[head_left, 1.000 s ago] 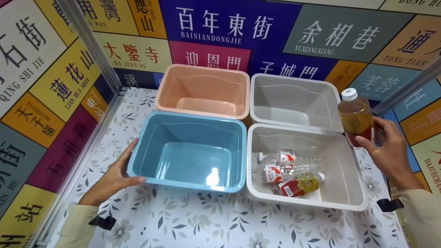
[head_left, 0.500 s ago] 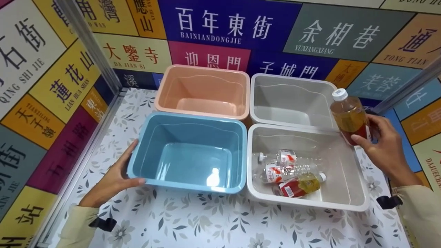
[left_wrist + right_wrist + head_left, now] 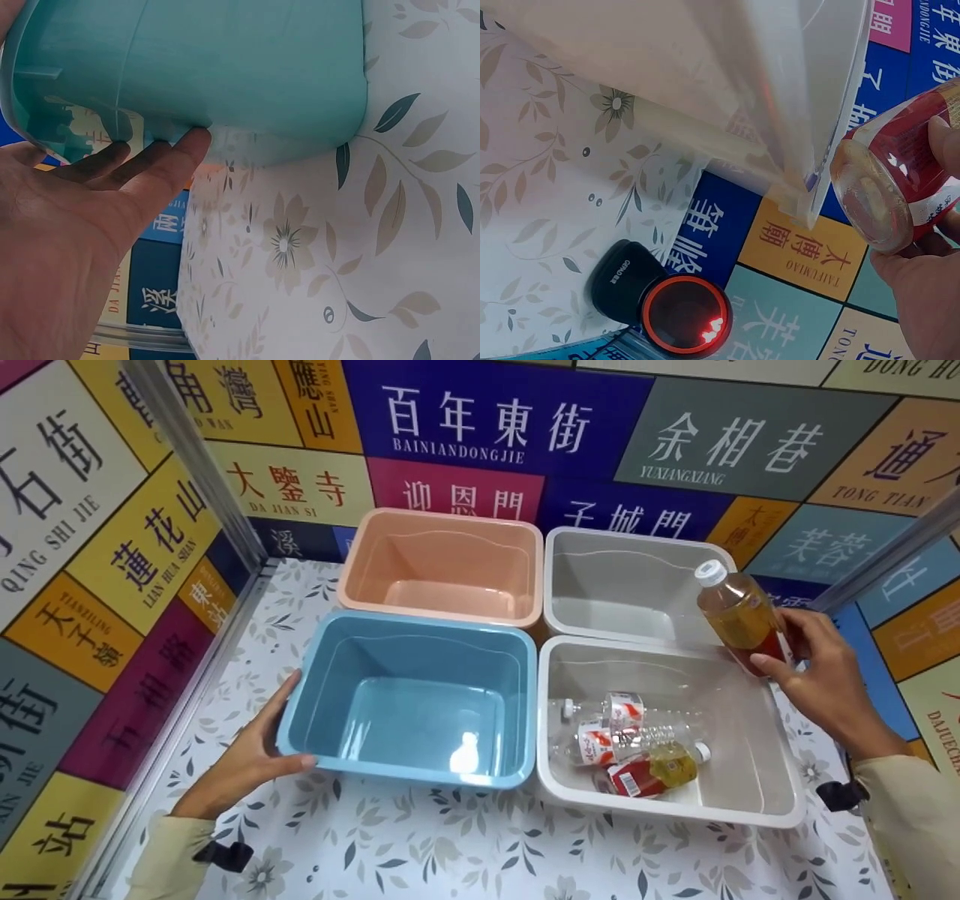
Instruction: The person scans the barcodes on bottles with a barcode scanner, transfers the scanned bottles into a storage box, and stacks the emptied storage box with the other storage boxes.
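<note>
My right hand (image 3: 821,675) grips a white-capped drink bottle (image 3: 742,622) of amber liquid with a red label. It is tilted, cap to the left, above where the two right-hand bins meet. In the right wrist view the base of the bottle (image 3: 874,195) faces the camera. At the left, my left hand (image 3: 251,754) touches the front left corner of a blue bin (image 3: 405,775), thumb by the front rim. The left wrist view shows its fingers (image 3: 184,161) fairly straight against the outer wall. Clear bottles (image 3: 600,739) and a red-labelled drink bottle (image 3: 656,772) lie in the front beige bin (image 3: 750,810).
Behind stand a peach bin (image 3: 442,611) and a grey bin (image 3: 630,540), close against the front ones. A flower-patterned cloth (image 3: 420,847) covers the table. Printed wall panels (image 3: 502,412) enclose the back and sides. A black device with a red ring (image 3: 686,315) lies near the right edge.
My right hand has carried the drink bottle leftward, from beside the bins to over their right edge, and its cap leans further left. My left hand keeps its place on the blue bin.
</note>
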A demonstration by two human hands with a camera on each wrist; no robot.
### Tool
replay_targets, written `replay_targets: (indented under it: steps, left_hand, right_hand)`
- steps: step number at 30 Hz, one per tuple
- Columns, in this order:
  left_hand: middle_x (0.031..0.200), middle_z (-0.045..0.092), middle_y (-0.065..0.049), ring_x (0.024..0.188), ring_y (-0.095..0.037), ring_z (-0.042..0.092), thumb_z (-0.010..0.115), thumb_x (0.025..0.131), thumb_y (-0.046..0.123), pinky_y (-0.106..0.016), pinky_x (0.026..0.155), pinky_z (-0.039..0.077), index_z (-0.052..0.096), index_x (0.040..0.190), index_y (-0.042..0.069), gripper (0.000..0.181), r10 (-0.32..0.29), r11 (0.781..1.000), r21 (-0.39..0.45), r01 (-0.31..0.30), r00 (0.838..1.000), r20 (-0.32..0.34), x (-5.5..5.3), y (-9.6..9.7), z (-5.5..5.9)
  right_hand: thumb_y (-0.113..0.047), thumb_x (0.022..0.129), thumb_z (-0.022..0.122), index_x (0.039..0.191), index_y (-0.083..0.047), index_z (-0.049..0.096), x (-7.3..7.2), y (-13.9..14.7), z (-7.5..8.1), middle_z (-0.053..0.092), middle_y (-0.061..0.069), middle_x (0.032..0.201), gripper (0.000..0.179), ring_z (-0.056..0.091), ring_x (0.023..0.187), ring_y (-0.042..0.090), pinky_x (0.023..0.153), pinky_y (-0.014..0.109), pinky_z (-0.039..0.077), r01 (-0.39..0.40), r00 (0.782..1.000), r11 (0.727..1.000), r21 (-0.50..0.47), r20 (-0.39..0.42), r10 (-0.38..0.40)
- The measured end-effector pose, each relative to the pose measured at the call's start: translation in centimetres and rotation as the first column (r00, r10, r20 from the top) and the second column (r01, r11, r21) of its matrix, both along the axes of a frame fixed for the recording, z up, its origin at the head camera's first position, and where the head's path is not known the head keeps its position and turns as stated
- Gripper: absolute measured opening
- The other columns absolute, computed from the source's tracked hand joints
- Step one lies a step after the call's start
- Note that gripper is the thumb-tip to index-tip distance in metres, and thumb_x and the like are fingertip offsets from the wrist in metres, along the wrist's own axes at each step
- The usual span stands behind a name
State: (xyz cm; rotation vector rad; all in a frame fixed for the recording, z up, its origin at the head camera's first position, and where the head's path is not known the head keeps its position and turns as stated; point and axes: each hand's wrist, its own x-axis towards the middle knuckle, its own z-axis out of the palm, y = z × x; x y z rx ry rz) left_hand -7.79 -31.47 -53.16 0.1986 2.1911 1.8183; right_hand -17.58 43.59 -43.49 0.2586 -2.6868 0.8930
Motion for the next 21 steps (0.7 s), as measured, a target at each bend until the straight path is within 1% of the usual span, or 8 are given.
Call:
replay_targets:
  steps: [2, 4, 9, 12, 14, 19, 21]
  left_hand:
    - [0.185, 0.0, -0.006, 0.163, -0.045, 0.015, 0.082, 0.096, 0.01, -0.022, 0.11, 0.044, 0.007, 0.177, 0.047, 0.116, -0.003, 1.0, 0.001, 0.003, 1.0, 0.003, 0.0, 0.0, -0.1]
    - [0.185, 0.0, -0.006, 0.163, -0.045, 0.015, 0.082, 0.096, 0.01, -0.022, 0.109, 0.044, 0.007, 0.177, 0.046, 0.116, -0.003, 1.0, 0.004, 0.003, 1.0, 0.006, -0.1, -0.1, 0.0]
    - [0.184, 0.001, -0.008, 0.162, -0.047, 0.017, 0.08, 0.097, 0.009, -0.024, 0.108, 0.049, 0.008, 0.177, 0.046, 0.114, -0.012, 1.0, 0.026, 0.012, 1.0, 0.012, -0.2, 0.0, 0.1]
    - [0.184, 0.001, -0.009, 0.162, -0.047, 0.017, 0.079, 0.098, 0.009, -0.024, 0.107, 0.049, 0.008, 0.177, 0.047, 0.113, -0.013, 0.999, 0.03, 0.012, 1.0, 0.021, -0.2, 0.0, 0.1]
    - [0.184, 0.0, -0.009, 0.162, -0.047, 0.016, 0.079, 0.098, 0.009, -0.023, 0.107, 0.048, 0.007, 0.177, 0.046, 0.113, -0.006, 1.0, 0.019, 0.006, 1.0, 0.024, -0.2, 0.0, 0.1]
    - [0.185, 0.0, -0.01, 0.163, -0.048, 0.015, 0.08, 0.096, 0.009, -0.022, 0.108, 0.045, 0.006, 0.177, 0.044, 0.116, 0.007, 1.0, -0.003, -0.007, 1.0, 0.021, -0.1, 0.1, 0.1]
    - [0.185, 0.0, -0.01, 0.162, -0.048, 0.016, 0.081, 0.096, 0.009, -0.022, 0.108, 0.045, 0.006, 0.177, 0.045, 0.116, 0.009, 1.0, -0.004, -0.009, 1.0, 0.02, -0.2, 0.1, 0.1]
  right_hand:
    - [0.005, 0.095, 0.083, 0.157, 0.0, 0.054, 0.0, -0.2, 0.0, 0.054, 0.023, 0.148, 0.069, 0.045, 0.111, 0.0, 0.091, 0.0, 0.036, -0.008, 1.0, 1.0, 0.005, -0.003, 0.008]
    - [0.004, 0.096, 0.083, 0.157, 0.001, 0.053, -0.1, -0.3, 0.1, 0.054, 0.024, 0.148, 0.069, 0.044, 0.112, -0.001, 0.091, -0.001, 0.036, -0.018, 1.0, 1.0, 0.009, -0.005, 0.018]
    - [0.005, 0.095, 0.084, 0.156, 0.002, 0.054, -0.4, -0.6, 0.2, 0.055, 0.026, 0.146, 0.069, 0.044, 0.11, -0.002, 0.09, 0.0, 0.036, -0.043, 0.999, 0.999, 0.018, -0.029, 0.044]
    - [0.005, 0.094, 0.084, 0.156, 0.002, 0.054, -0.6, -0.8, 0.4, 0.056, 0.026, 0.145, 0.069, 0.045, 0.108, 0.001, 0.089, -0.001, 0.036, -0.044, 0.999, 0.999, 0.027, -0.026, 0.045]
    - [0.004, 0.095, 0.084, 0.157, 0.001, 0.053, -0.7, -1.0, 0.5, 0.055, 0.026, 0.145, 0.069, 0.046, 0.11, 0.008, 0.089, -0.001, 0.036, -0.042, 0.999, 0.999, 0.034, -0.006, 0.043]
    - [0.001, 0.096, 0.083, 0.159, -0.001, 0.051, -1.2, -1.4, 1.0, 0.052, 0.026, 0.149, 0.071, 0.053, 0.12, 0.04, 0.088, -0.005, 0.032, -0.047, 0.997, 0.998, 0.046, 0.065, 0.044]
    - [0.0, 0.097, 0.084, 0.159, -0.001, 0.05, -1.4, -1.4, 1.2, 0.051, 0.027, 0.151, 0.071, 0.053, 0.125, 0.048, 0.089, -0.006, 0.03, -0.053, 0.996, 0.998, 0.046, 0.08, 0.049]
